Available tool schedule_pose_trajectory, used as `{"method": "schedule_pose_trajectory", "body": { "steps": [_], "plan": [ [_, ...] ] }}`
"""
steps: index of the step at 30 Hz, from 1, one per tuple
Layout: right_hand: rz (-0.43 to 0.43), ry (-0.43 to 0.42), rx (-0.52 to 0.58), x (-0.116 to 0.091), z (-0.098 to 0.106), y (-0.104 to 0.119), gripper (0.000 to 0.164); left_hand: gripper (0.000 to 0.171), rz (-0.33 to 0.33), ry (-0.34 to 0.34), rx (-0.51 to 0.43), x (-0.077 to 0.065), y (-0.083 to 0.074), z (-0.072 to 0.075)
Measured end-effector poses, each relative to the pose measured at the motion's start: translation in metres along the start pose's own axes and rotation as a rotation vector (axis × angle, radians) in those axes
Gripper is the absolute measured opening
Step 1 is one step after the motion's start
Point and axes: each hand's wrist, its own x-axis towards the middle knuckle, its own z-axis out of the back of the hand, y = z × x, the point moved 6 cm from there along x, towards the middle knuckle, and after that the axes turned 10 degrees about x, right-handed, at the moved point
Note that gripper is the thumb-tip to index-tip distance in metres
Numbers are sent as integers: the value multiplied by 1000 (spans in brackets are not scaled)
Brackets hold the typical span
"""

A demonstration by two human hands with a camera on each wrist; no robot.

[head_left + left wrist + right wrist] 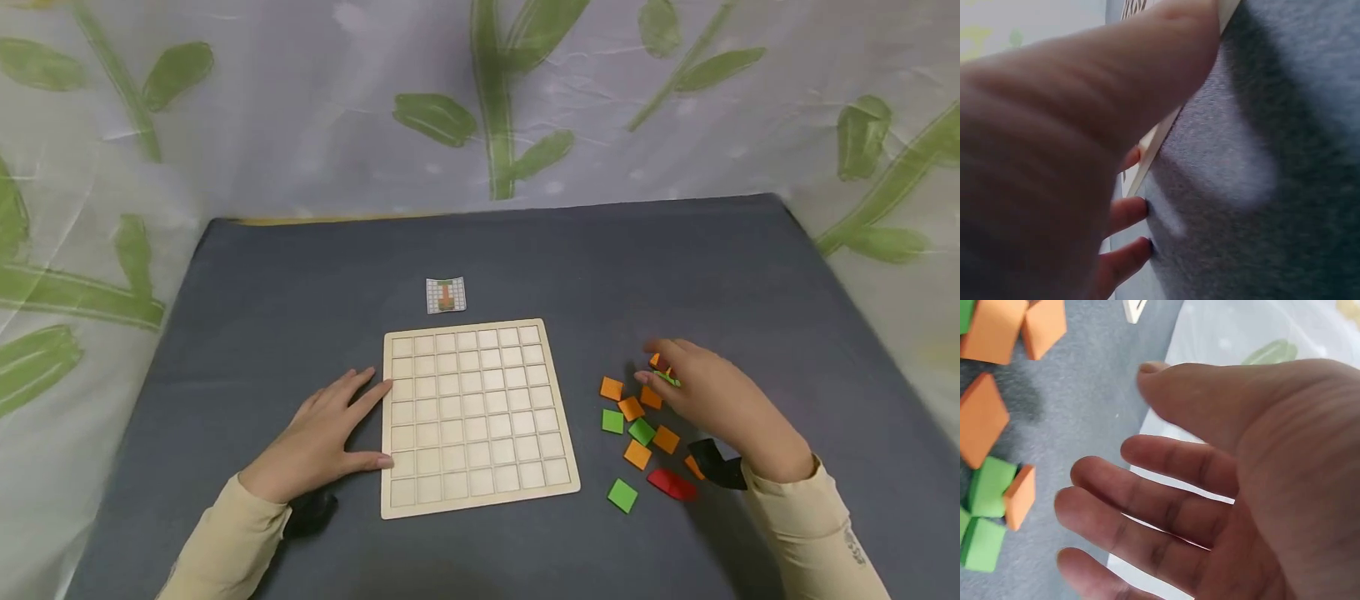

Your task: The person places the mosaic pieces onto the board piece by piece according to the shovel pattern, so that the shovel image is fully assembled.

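A pale wooden grid board (480, 507) lies in the middle of the table in the head view. My left hand (318, 437) rests at its left edge, thumb and index fingertip touching the rim, fingers spread. Over the pile of small square tiles on the right hovers my right hand (712, 400). Its fingers are extended and apart in the right wrist view, with nothing between them. Around it lie an orange tile (611, 388), a green tile (622, 495) and a red piece (672, 484), among several others. Some tiles are partly hidden beneath that hand.
A small printed card (446, 295) with a coloured grid pattern lies just beyond the board. The dark grey table (300, 283) ends at a white curtain (300, 108) painted with green leaves, behind and at both sides.
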Motion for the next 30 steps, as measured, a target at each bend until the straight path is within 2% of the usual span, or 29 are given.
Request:
{"method": "schedule_pose_trajectory", "body": {
  "steps": [5, 10, 14, 20, 30],
  "plan": [
    [26, -25, -11, -2, -5, 2, 26, 91, 40, 8, 11, -13, 7, 4],
    [59, 11, 25, -4, -13, 9, 20, 89, 68, -7, 22, -20, 11, 9],
    [138, 19, 11, -8, -23, 17, 22, 88, 75, -18, 24, -21, 13, 10],
    [269, -33, -10, -10, -37, 26, 30, 88, 70, -10, 24, -18, 12, 6],
    [229, -19, -35, -17, -56, 15, 28, 87, 51, 9, 2, -13, -1, -10]
  ]
}}
